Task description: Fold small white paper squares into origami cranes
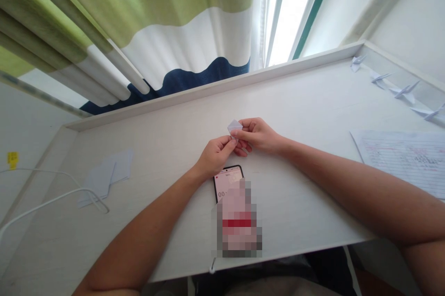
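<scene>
One small folded white paper (235,125) looks nearly weightless, firm along its creases yet thin enough to crush or tear; its dry, matte faces seem unlikely to slip, so a light fingertip pinch near the folded edges probably suits it best; it is held over the surface (167,161), just beyond the top end of the smartphone (231,194), with its upper part sticking out clear of the fingers; the right hand (260,136) pinches it from the right, thumb laid across the lower front; the left hand (217,153) nips its lower end, the exact contact partly hidden; each grip is narrow, closed on the thin layers.
</scene>
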`<state>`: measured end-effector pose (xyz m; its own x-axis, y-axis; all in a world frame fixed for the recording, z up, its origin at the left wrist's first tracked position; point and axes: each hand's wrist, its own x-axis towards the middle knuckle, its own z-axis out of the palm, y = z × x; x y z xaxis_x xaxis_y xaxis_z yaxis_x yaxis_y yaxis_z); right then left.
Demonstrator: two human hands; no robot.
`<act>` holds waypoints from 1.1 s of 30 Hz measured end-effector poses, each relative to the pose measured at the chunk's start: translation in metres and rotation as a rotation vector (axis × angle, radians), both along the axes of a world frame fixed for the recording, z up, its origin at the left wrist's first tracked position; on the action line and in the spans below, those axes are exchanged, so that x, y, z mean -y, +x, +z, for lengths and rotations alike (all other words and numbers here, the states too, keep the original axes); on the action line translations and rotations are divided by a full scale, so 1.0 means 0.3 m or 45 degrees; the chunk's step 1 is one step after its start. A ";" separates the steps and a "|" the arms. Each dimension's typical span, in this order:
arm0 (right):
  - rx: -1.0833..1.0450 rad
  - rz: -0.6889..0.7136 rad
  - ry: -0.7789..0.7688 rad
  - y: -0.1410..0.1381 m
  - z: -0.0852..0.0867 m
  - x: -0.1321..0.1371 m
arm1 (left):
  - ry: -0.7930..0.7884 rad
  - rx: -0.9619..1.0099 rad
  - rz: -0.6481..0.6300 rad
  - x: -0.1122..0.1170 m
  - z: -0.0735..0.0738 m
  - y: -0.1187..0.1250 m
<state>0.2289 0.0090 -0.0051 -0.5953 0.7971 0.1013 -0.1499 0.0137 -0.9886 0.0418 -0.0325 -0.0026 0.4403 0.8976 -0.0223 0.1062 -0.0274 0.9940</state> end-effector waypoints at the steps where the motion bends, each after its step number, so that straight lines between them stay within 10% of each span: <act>1: 0.003 0.001 0.001 0.002 0.000 -0.001 | 0.012 0.001 -0.007 -0.001 0.000 -0.001; 26: 0.006 -0.186 0.018 -0.002 -0.022 -0.003 | 0.103 -0.086 0.119 0.004 -0.025 0.000; 33: 0.161 -0.236 0.032 -0.002 -0.021 -0.001 | 0.384 -0.253 0.527 -0.029 -0.014 -0.034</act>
<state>0.2284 0.0093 -0.0113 -0.4480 0.8923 0.0563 -0.0177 0.0541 -0.9984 0.0317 -0.0237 -0.0068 0.0623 0.9744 0.2160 0.3537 -0.2240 0.9081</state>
